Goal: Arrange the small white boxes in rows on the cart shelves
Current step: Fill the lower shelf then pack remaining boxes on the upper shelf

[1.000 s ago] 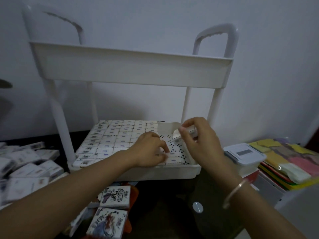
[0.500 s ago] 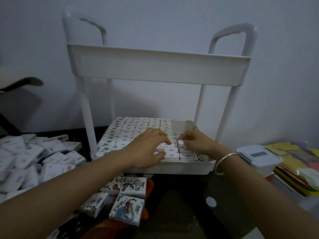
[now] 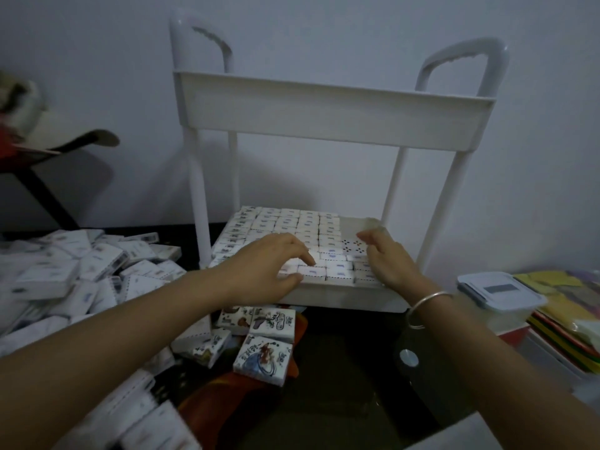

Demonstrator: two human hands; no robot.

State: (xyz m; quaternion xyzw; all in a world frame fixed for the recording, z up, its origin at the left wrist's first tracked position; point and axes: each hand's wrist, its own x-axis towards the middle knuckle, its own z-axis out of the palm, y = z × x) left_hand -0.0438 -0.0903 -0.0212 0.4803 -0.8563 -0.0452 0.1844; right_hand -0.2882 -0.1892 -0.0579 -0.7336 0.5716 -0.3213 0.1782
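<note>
A white two-shelf cart (image 3: 337,118) stands against the wall. Its lower shelf (image 3: 344,298) is packed with rows of small white boxes (image 3: 292,222); a perforated patch of bare shelf (image 3: 352,245) shows at the right. My left hand (image 3: 276,264) rests with spread fingers on the front rows, thumb at the front edge. My right hand (image 3: 386,261), a bangle on its wrist, lies with its fingers against the right end of the front rows. Neither hand holds a box.
A loose heap of white boxes (image 3: 74,274) covers the dark table at left. Illustrated boxes (image 3: 263,355) lie in front of the cart. A lidded plastic container (image 3: 500,290) and stacked coloured sheets (image 3: 571,306) sit at right. A dark chair (image 3: 48,157) stands at far left.
My right hand set the box it held a second ago down into the right end of the front rows and let go. The view shifted, so the cart sits further right.
</note>
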